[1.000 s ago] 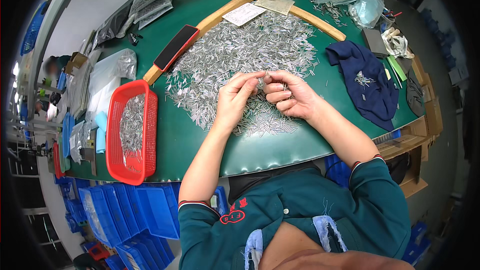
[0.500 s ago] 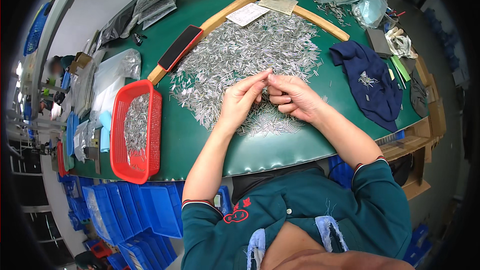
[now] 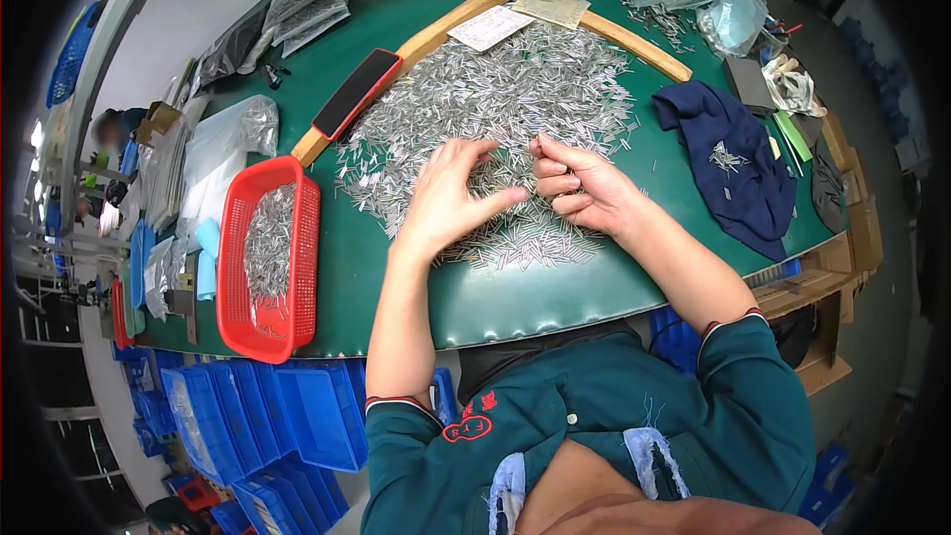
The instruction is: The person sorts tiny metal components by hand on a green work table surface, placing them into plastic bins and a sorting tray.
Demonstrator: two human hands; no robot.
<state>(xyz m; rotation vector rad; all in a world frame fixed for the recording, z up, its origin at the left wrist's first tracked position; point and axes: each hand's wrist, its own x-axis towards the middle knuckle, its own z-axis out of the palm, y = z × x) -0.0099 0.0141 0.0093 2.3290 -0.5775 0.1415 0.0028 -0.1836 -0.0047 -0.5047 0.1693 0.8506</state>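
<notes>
Over the big heap of small silver metal pins (image 3: 515,99) spread across the green table (image 3: 396,267), the left hand (image 3: 446,200) has opened since a moment ago, its fingers now spread apart and resting on the pins, while the right hand (image 3: 580,183) stays curled with fingers together, seemingly pinching a few pins, so gathering looks to go on. At the left, the red basket (image 3: 238,277) holds a smaller share of pins; blue bins (image 3: 287,416) stack below the near edge.
</notes>
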